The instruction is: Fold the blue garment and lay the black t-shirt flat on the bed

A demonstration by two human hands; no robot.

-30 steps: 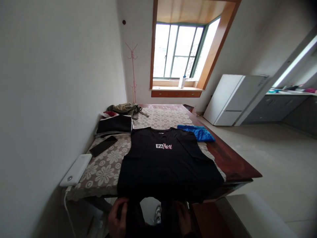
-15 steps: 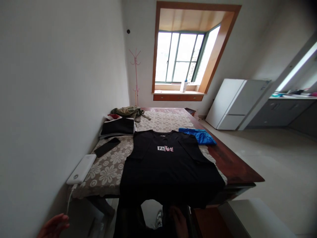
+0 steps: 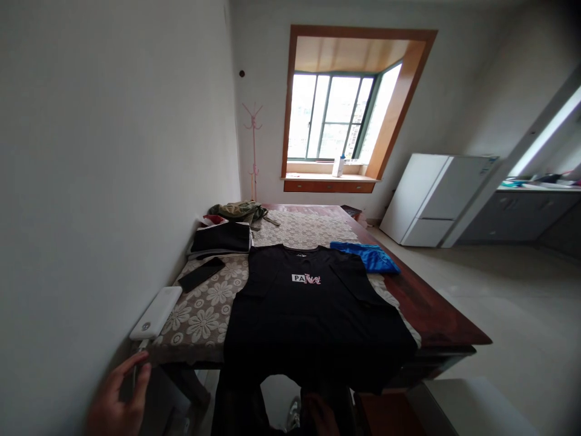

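Note:
A black T-shirt (image 3: pixel 313 321) with a small white and pink logo lies flat, front up, on a lace-covered wooden table (image 3: pixel 431 315). Its hem hangs over the near edge. My right hand (image 3: pixel 318 415) is low at that hanging hem, mostly hidden in the dark cloth, and appears to grip it. My left hand (image 3: pixel 115 402) is off the shirt, down at the left by the wall. Its fingertips reach the thin cable under a white power bank (image 3: pixel 157 312) on the table's near left corner. Whether they pinch the cable is unclear.
A black phone (image 3: pixel 202 274), a folded black garment (image 3: pixel 222 237), an olive garment (image 3: pixel 238 210) and a blue cloth (image 3: pixel 370 257) lie on the table. The wall runs along its left side. A white fridge (image 3: pixel 436 197) stands at right, a pink coat stand (image 3: pixel 253 145) by the window.
My left hand let go of the shirt hem, swung out to the left, then rose toward the power bank's cable. The view tilted slightly. My right hand stayed at the hem.

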